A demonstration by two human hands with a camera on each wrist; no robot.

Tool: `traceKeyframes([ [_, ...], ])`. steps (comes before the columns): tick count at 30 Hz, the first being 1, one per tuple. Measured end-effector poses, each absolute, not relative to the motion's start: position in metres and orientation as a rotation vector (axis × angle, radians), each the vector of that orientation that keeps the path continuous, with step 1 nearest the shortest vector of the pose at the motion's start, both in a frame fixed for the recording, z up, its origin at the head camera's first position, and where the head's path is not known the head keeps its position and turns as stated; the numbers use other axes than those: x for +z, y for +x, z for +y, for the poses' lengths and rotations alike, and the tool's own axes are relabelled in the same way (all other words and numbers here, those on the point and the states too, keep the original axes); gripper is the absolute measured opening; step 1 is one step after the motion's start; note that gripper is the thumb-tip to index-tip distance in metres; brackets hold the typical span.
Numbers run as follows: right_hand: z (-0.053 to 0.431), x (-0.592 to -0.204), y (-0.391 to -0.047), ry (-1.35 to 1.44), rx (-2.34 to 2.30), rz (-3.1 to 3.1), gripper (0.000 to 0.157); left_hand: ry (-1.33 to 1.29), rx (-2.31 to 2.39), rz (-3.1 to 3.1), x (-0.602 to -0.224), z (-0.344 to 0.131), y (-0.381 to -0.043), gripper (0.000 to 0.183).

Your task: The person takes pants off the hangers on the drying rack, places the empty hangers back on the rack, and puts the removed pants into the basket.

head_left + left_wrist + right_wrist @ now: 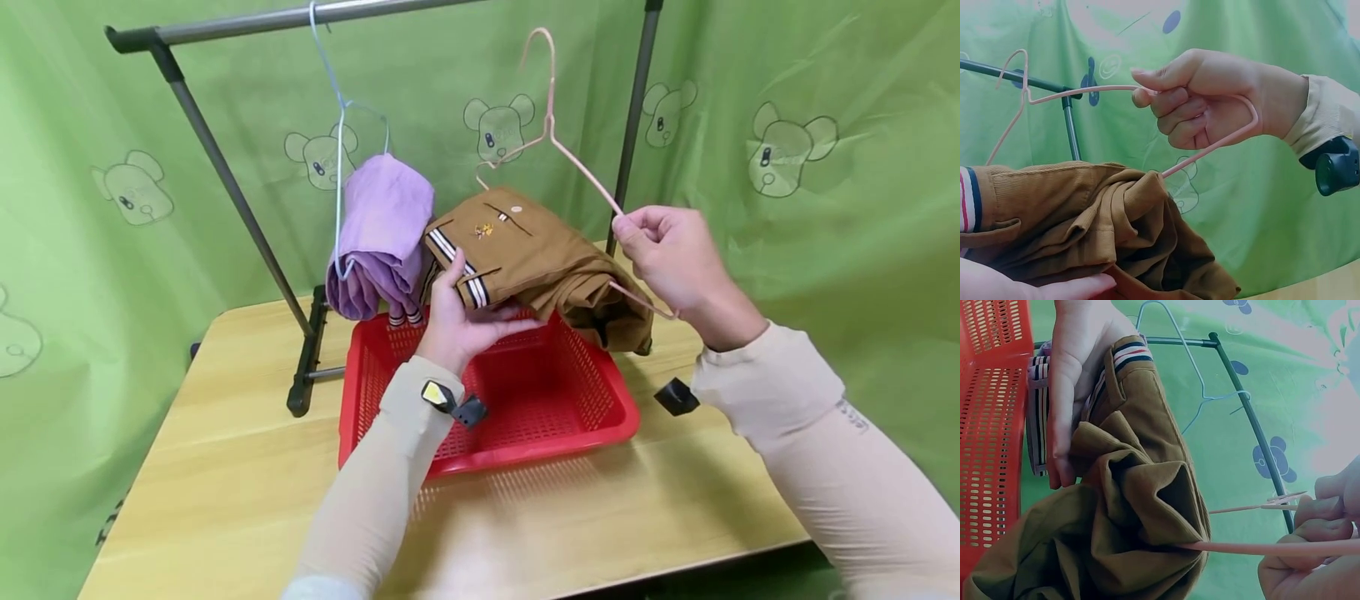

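Note:
My right hand (675, 262) grips one arm of a pink wire hanger (588, 173), its fingers curled round the wire in the left wrist view. The hanger's lower bar passes through the folded brown trousers (536, 246), which have a striped waistband and a small embroidered patch. My left hand (465, 321) supports the trousers from below with straight fingers, its thumb up against the waistband. In the right wrist view, those left fingers (1067, 406) lie along the brown cloth. The pink hook stands free of the rack bar in the head view.
A red plastic basket (483, 457) stands under the trousers on the wooden table (225, 467). Behind it, a metal clothes rack (232, 196) carries a light blue hanger (339, 175) with folded purple clothing (386, 208). A green curtain (825, 242) hangs at the back.

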State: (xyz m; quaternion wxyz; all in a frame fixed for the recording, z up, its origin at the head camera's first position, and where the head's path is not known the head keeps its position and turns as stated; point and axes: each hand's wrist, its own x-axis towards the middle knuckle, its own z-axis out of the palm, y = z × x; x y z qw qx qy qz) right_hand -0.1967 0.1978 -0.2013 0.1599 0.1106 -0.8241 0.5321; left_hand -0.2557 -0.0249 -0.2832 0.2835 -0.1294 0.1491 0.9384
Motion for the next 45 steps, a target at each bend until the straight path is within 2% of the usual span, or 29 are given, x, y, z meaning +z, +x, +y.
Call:
traceKeyframes([
  [5,0.197,-0.198,-0.197,0.322,1.523,-2.325,0.019,-0.32,2.531,0.399,-0.28,-0.022,-0.257,0.082],
  [9,0.196,-0.2,-0.196,0.304,1.498,-2.363,0.02,-0.386,2.517,0.388,-0.282,-0.02,-0.255,0.075],
  [13,0.196,-0.204,-0.195,0.307,1.493,-2.359,0.019,-0.394,2.522,0.346,-0.284,-0.019,-0.254,0.062],
  [19,0.196,-0.204,-0.197,0.307,1.497,-2.356,0.019,-0.282,2.575,0.299,-0.282,-0.013,-0.254,0.029],
  [29,0.196,-0.207,-0.195,0.276,1.458,-2.403,0.022,-0.205,2.6,0.277,-0.279,-0.01,-0.253,0.015],
  [34,0.196,-0.209,-0.194,0.277,1.42,-2.428,0.027,-0.168,2.563,0.257,-0.276,-0.005,-0.255,0.022],
  [38,0.195,-0.21,-0.193,0.29,1.382,-2.429,0.032,-0.142,2.567,0.278,-0.276,0.0,-0.255,0.021],
  [45,0.195,-0.207,-0.191,0.295,1.34,-2.443,0.032,-0.007,2.612,0.236,-0.275,0.006,-0.255,0.033],
])
